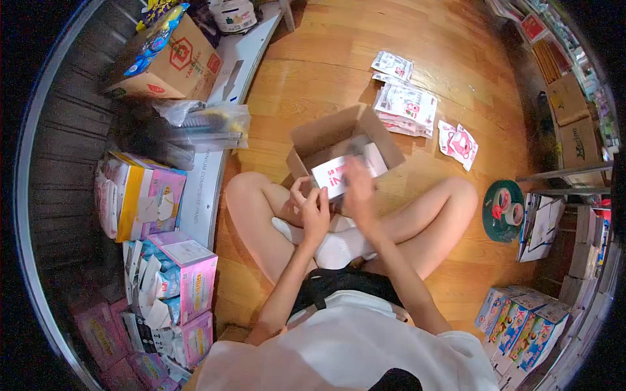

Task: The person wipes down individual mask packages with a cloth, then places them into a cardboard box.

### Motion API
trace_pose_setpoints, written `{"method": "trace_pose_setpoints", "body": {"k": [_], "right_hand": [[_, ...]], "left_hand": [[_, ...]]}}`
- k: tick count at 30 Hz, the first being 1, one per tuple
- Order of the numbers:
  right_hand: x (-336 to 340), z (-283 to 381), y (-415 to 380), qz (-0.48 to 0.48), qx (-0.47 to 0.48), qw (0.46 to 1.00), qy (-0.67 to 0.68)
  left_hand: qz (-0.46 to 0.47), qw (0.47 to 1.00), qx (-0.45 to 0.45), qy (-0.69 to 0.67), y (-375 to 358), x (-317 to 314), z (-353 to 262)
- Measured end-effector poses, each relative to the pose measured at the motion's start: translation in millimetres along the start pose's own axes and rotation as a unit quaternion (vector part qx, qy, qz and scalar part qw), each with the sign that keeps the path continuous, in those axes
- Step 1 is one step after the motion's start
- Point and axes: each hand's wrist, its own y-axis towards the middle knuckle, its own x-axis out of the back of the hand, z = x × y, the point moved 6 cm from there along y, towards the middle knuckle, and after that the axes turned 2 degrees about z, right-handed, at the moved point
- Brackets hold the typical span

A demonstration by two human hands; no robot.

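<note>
In front of my crossed legs stands an open cardboard box with its flaps up. At its near edge is a flat white card or packet with red lettering, tilted toward me. My left hand pinches the lower left edge of this white piece, fingers bent. Over its right part lies my right hand, smeared by motion, so whether its fingers grip cannot be made out. The hands hide some of the box's inside.
Beyond the box, white-and-pink packets lie stacked on the wooden floor, with a single packet beside them. Shelving with pink boxes and a carton borders the left. Tape rolls in a green ring and book boxes sit right.
</note>
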Motion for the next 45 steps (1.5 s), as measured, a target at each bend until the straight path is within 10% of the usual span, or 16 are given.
{"method": "trace_pose_setpoints", "body": {"k": [5,10,17,19,24,31,45], "right_hand": [[-29,19,-5,0.147,0.113,0.980,0.077],[11,-27,18,0.057,-0.066,0.994,-0.072],[45,34,-6,0.185,-0.083,0.971,0.130],[77,31,15,0.134,-0.185,0.967,0.116],[121,44,71,-0.020,-0.083,0.994,0.066],[19,14,8,0.240,-0.039,0.969,-0.048],[-60,46,-24,0.162,0.030,0.985,-0.041]], "left_hand": [[0.036,0.999,0.023,-0.008,-2,11,32],[0.006,0.998,-0.039,0.057,1,13,22],[-0.016,0.981,-0.141,0.136,19,37,22],[0.014,0.966,-0.202,0.158,20,42,19],[0.022,0.929,-0.301,0.215,4,41,13],[0.041,0.956,-0.242,0.159,7,38,22],[0.066,0.973,-0.172,0.141,9,34,43]]}}
